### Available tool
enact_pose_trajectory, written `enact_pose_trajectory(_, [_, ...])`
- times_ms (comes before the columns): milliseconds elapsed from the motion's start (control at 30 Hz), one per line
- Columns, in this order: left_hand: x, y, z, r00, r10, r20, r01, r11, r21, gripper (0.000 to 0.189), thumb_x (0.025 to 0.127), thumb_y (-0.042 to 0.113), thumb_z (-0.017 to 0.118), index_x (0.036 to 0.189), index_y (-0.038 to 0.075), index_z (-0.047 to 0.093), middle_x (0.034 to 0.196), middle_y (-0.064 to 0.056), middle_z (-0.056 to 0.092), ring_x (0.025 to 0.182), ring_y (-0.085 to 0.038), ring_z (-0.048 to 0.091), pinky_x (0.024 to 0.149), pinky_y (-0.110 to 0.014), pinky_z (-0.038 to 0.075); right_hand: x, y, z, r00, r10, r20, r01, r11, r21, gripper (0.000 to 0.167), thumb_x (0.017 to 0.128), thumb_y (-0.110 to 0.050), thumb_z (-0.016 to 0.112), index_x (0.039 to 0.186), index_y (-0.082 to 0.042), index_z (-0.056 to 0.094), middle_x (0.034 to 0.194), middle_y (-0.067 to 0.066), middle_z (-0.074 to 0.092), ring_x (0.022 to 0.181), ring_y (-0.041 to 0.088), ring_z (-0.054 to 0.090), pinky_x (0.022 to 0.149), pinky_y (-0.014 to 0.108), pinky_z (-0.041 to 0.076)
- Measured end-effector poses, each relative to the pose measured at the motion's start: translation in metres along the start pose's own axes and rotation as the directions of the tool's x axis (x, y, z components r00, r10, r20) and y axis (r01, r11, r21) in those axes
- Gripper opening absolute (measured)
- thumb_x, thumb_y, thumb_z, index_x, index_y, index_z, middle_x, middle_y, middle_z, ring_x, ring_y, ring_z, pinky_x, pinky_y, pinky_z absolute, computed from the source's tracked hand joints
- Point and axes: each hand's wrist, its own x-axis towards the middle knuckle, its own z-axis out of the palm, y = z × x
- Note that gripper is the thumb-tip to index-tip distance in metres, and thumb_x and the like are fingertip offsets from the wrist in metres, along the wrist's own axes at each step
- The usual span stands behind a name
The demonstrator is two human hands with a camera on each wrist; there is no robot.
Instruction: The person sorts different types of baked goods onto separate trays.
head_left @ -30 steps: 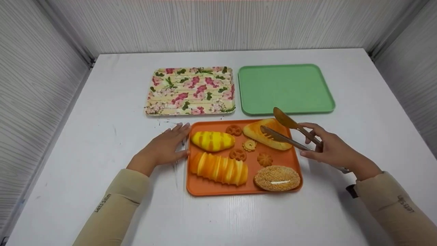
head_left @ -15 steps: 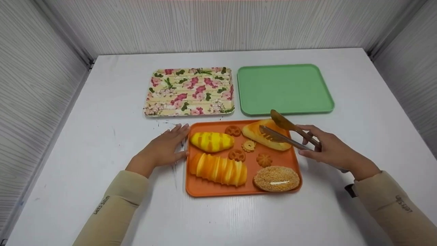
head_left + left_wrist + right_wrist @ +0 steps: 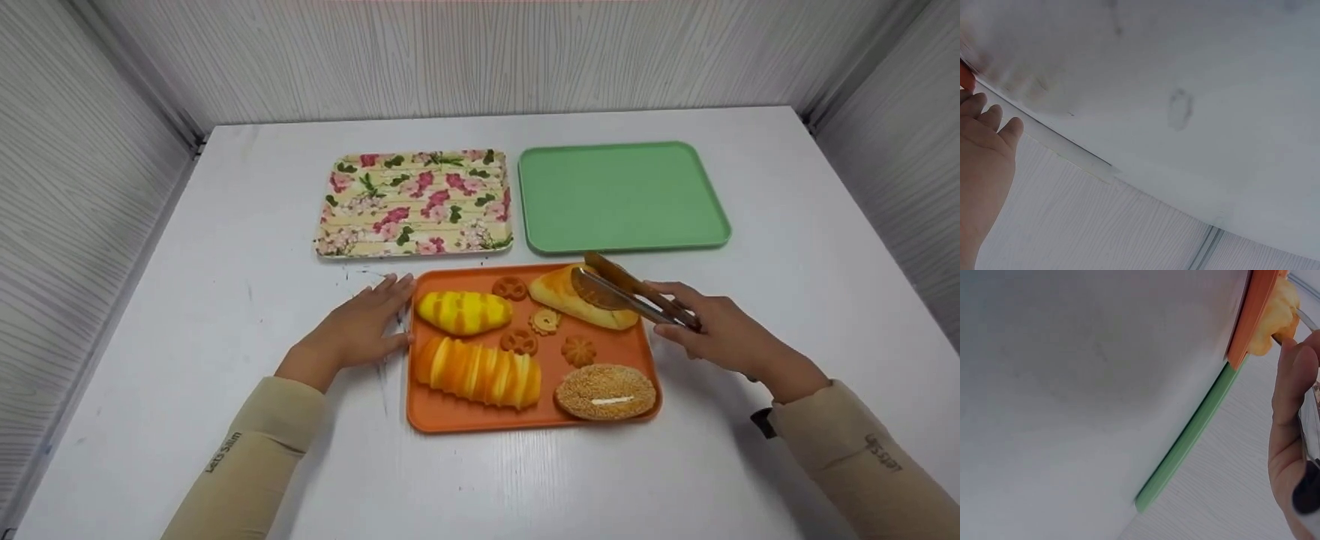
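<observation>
My right hand [image 3: 712, 330] grips a pair of metal tongs [image 3: 637, 289]. Their tips lie over a triangular golden bread [image 3: 553, 291] at the back right of the orange tray [image 3: 465, 421]. One tip is on its far side and the other crosses its top; from the right wrist view, whether they squeeze the bread [image 3: 1268, 329] is unclear. Flat and with fingers extended, my left hand [image 3: 352, 326] rests by the tray's left rim, fingertips and thumb touching it. The same hand [image 3: 985, 157] is partly visible in the left wrist view.
Also on the orange tray are a yellow striped bread [image 3: 465, 312], a ridged loaf [image 3: 480, 373], a sesame bun [image 3: 606, 391] and several small biscuits [image 3: 579, 350]. Behind stand a floral tray [image 3: 412, 202] and a green tray [image 3: 622, 196]. Pale panels wall the white table [image 3: 480, 487].
The tongs' two arms have drawn closer together around the triangular bread, the far arm coming down toward the near one. My left hand stays at the tray's left edge.
</observation>
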Motion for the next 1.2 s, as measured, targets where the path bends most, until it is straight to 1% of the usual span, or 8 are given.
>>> enact_pose_trajectory(133, [0.000, 0.000, 0.000, 1.000, 0.008, -0.007, -0.008, 1.000, -0.001, 0.078, 0.095, 0.050, 0.048, 0.155, 0.015, 0.011, 0.159, -0.002, 0.009, 0.144, -0.024, 0.007, 0.114, -0.046, 0.009, -0.001, -0.001, -0.001, 1.000, 0.010, 0.009, -0.010, 1.000, 0.000, 0.050, 0.095, -0.036, 0.056, 0.142, -0.033, 0.040, 0.064, 0.003, 0.054, 0.050, 0.015, 0.050, 0.046, 0.029, 0.040])
enact_pose_trajectory(333, [-0.001, -0.001, 0.001, 1.000, 0.011, -0.004, -0.011, 1.000, -0.004, 0.078, 0.095, 0.050, 0.048, 0.154, 0.014, 0.011, 0.159, -0.002, 0.010, 0.144, -0.024, 0.007, 0.114, -0.047, 0.009, -0.004, -0.003, -0.007, 1.000, 0.024, -0.020, -0.024, 1.000, 0.012, 0.049, 0.096, -0.033, 0.057, 0.142, -0.033, 0.040, 0.060, 0.002, 0.051, 0.049, 0.015, 0.048, 0.047, 0.029, 0.038])
enact_pose_trajectory(467, [-0.001, -0.001, 0.000, 1.000, 0.014, -0.010, -0.014, 1.000, -0.003, 0.078, 0.095, 0.049, 0.048, 0.154, 0.014, 0.011, 0.159, -0.002, 0.009, 0.144, -0.024, 0.007, 0.114, -0.047, 0.010, -0.002, -0.005, -0.017, 0.998, 0.011, -0.054, -0.010, 1.000, 0.005, 0.050, 0.096, -0.031, 0.056, 0.143, -0.033, 0.039, 0.066, 0.006, 0.053, 0.049, 0.017, 0.049, 0.045, 0.029, 0.038])
enact_pose_trajectory(700, [-0.002, 0.000, -0.001, 1.000, 0.007, -0.009, -0.007, 1.000, -0.015, 0.078, 0.095, 0.049, 0.048, 0.154, 0.015, 0.011, 0.159, -0.001, 0.009, 0.144, -0.024, 0.007, 0.114, -0.047, 0.010, 0.007, -0.003, -0.036, 0.993, -0.025, -0.118, 0.019, 0.998, -0.053, 0.050, 0.098, -0.031, 0.054, 0.145, -0.030, 0.038, 0.087, 0.013, 0.056, 0.051, 0.019, 0.051, 0.046, 0.031, 0.040])
enact_pose_trajectory(767, [-0.002, 0.000, 0.000, 1.000, 0.005, -0.008, -0.005, 1.000, -0.017, 0.077, 0.095, 0.048, 0.048, 0.155, 0.015, 0.011, 0.159, -0.001, 0.009, 0.144, -0.024, 0.006, 0.114, -0.047, 0.010, 0.011, -0.001, -0.041, 0.991, -0.017, -0.134, 0.007, 0.997, -0.074, 0.050, 0.098, -0.033, 0.053, 0.145, -0.029, 0.037, 0.087, 0.013, 0.056, 0.052, 0.020, 0.051, 0.048, 0.031, 0.040])
enact_pose_trajectory(1000, [-0.001, -0.001, 0.001, 1.000, 0.002, -0.006, -0.002, 1.000, -0.017, 0.078, 0.095, 0.049, 0.048, 0.155, 0.016, 0.010, 0.159, -0.001, 0.008, 0.144, -0.024, 0.006, 0.114, -0.047, 0.010, 0.025, 0.011, -0.053, 0.976, 0.081, -0.204, -0.098, 0.992, -0.075, 0.053, 0.097, -0.035, 0.054, 0.146, -0.031, 0.036, 0.100, 0.011, 0.057, 0.056, 0.023, 0.053, 0.052, 0.033, 0.043])
enact_pose_trajectory(1100, [0.000, -0.001, 0.001, 1.000, -0.003, -0.004, 0.003, 1.000, -0.015, 0.078, 0.095, 0.050, 0.048, 0.155, 0.017, 0.010, 0.159, -0.001, 0.008, 0.144, -0.023, 0.006, 0.114, -0.047, 0.010, 0.030, 0.017, -0.059, 0.971, 0.100, -0.217, -0.119, 0.990, -0.078, 0.054, 0.097, -0.036, 0.053, 0.147, -0.030, 0.034, 0.103, 0.014, 0.057, 0.057, 0.023, 0.054, 0.053, 0.034, 0.043])
enact_pose_trajectory(1200, [0.000, -0.001, 0.001, 1.000, 0.013, -0.016, -0.013, 1.000, -0.008, 0.078, 0.095, 0.048, 0.049, 0.155, 0.014, 0.011, 0.159, -0.004, 0.010, 0.144, -0.025, 0.008, 0.113, -0.048, 0.011, 0.034, 0.023, -0.065, 0.969, 0.102, -0.224, -0.124, 0.988, -0.086, 0.056, 0.098, -0.038, 0.051, 0.149, -0.027, 0.031, 0.105, 0.016, 0.056, 0.058, 0.024, 0.054, 0.054, 0.035, 0.043])
